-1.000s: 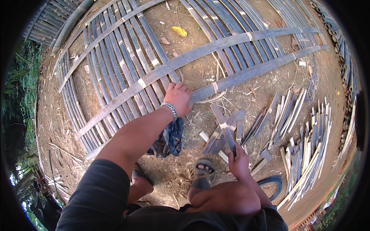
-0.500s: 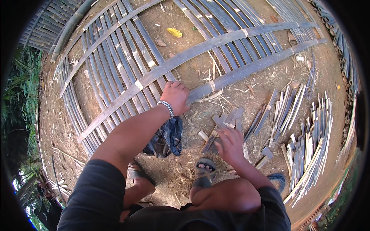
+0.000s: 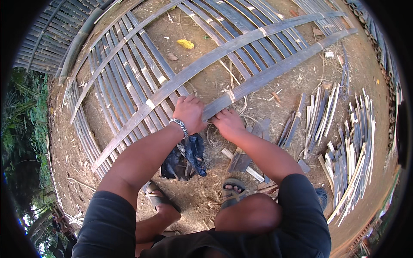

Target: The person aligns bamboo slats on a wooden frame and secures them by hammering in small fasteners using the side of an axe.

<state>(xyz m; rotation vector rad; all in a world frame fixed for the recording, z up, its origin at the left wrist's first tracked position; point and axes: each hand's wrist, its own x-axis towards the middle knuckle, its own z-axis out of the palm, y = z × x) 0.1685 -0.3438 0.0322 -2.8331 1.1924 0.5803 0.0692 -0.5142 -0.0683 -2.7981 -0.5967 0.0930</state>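
Note:
A wide split-bamboo slat (image 3: 275,76) runs from the upper right down to my hands, part of a lattice laid on the ground. My left hand (image 3: 189,114), with a chain bracelet on its wrist, is closed at the slat's near end. Against the slat's lower edge, close to that end, my right hand (image 3: 228,124) has its fingers bent and pressed in; the fingertips are partly hidden. A thin binding strip (image 3: 231,95) wraps the slat just above my right hand. The second long bamboo slat (image 3: 215,58) lies beyond, crossing several narrower slats (image 3: 137,71).
A crumpled black plastic bag (image 3: 187,159) lies below my left hand. Short flat bamboo pieces (image 3: 243,161) lie near my right foot. Bundles of split bamboo strips (image 3: 355,150) are at the right, and a stack of bamboo poles (image 3: 385,64) lines the far right edge.
My right hand has left the short bamboo pieces and moved up and left to the slat's near end. My left hand stays closed at that end.

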